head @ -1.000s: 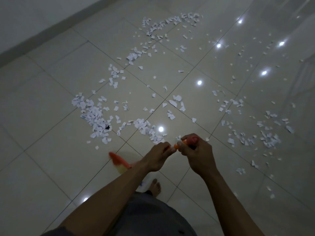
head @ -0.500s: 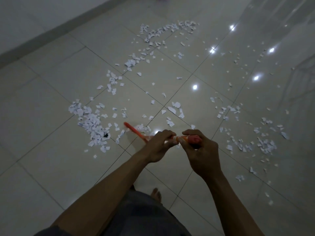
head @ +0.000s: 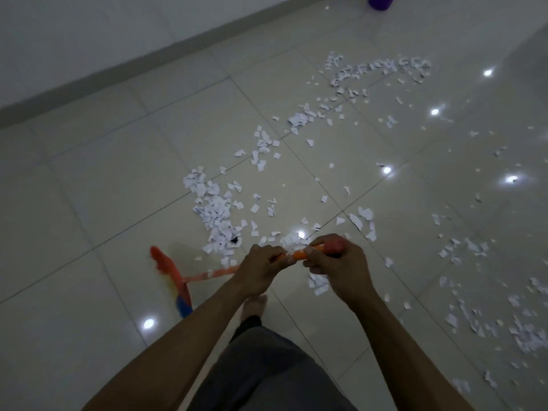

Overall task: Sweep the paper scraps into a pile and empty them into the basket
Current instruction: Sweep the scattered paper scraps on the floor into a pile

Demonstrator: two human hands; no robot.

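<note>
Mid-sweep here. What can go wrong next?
1. The orange long-handled broom sits left of the dense white paper scraps; a fast stroke may scatter them across the glossy tile floor.
2. The loose scraps at far right lie well apart and may be missed.

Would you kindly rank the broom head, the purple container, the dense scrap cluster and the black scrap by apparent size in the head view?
1. dense scrap cluster
2. broom head
3. purple container, though far off and cut by the frame edge, so its rank is unsure
4. black scrap
</note>
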